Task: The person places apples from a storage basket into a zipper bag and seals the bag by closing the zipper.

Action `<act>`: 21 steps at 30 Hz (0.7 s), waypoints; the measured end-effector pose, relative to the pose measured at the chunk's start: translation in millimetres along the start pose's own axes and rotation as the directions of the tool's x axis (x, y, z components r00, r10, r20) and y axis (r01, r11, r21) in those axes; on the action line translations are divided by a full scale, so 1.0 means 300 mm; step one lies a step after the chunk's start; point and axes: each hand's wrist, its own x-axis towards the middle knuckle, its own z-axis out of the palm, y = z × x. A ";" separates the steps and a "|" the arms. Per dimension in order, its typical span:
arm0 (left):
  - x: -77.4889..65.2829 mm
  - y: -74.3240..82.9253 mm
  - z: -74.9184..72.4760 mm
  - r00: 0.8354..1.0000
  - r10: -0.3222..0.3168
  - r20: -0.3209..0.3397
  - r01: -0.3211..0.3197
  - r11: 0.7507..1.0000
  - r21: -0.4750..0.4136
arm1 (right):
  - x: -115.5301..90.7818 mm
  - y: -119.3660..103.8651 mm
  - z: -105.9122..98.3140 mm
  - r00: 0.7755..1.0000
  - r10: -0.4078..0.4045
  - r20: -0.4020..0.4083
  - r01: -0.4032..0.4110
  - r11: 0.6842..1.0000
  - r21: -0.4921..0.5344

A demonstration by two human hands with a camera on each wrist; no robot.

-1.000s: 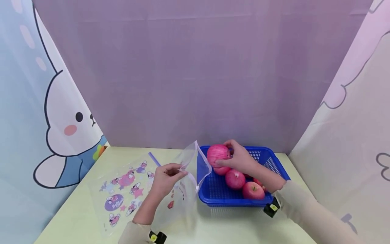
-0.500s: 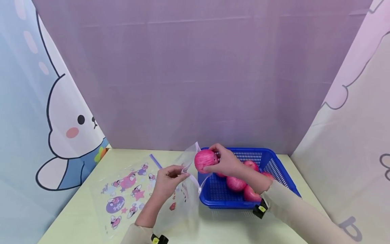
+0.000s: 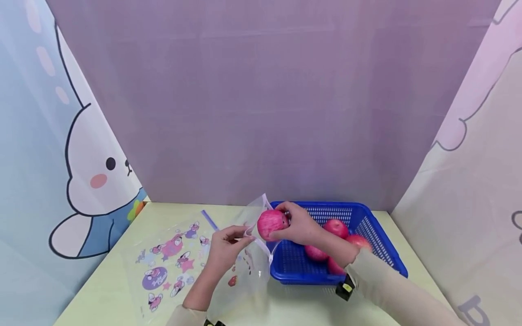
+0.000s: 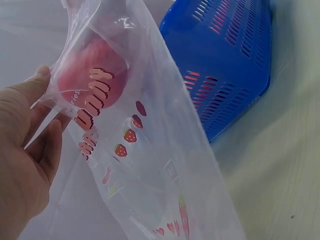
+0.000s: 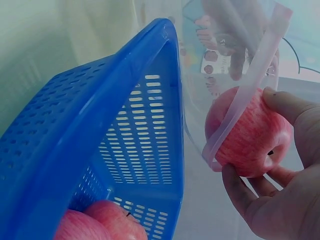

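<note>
With thumb and fingers, my left hand [image 3: 225, 249] pinches the rim of a clear zip bag [image 4: 165, 165] printed with strawberries, its mouth held apart. A red apple [image 3: 271, 225] is in the grip of my right hand [image 3: 301, 225], at the bag's mouth. In the right wrist view the bag's pale zip strip [image 5: 250, 85] crosses in front of the apple [image 5: 257, 135], so part of it is inside the bag. Through the clear film, the left wrist view shows the apple [image 4: 95, 72] near the opening. Right of the bag, a blue basket [image 3: 285, 276] holds several more apples [image 3: 335, 227].
Another clear bag [image 3: 163, 258], printed with pink and purple cartoon figures and fitted with a purple slider strip [image 3: 209, 219], lies flat on the pale yellow table [image 3: 310, 305] at the left. Behind the table hangs a purple cloth [image 3: 261, 108], with printed cloths on both sides.
My right hand has carried the apple left from above the basket into the bag's mouth. The left hand keeps its pinch on the bag, and the head view has shifted slightly.
</note>
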 end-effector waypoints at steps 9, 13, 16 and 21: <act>-0.012 -0.005 0.005 1.000 0.004 -0.020 -0.003 0.999 0.041 | -0.002 0.014 0.032 1.000 -0.002 0.009 0.002 0.999 -0.046; -0.015 -0.014 0.007 1.000 0.021 -0.018 -0.020 0.999 0.041 | -0.008 0.020 0.041 1.000 -0.020 0.011 0.020 1.000 -0.023; -0.021 -0.018 0.008 1.000 0.018 -0.016 -0.018 0.999 0.029 | -0.012 0.026 0.045 1.000 -0.030 0.011 0.029 0.999 0.024; -0.021 -0.011 0.008 1.000 0.006 -0.025 -0.005 0.999 0.034 | -0.009 0.034 0.029 1.000 -0.003 -0.024 0.004 0.998 0.059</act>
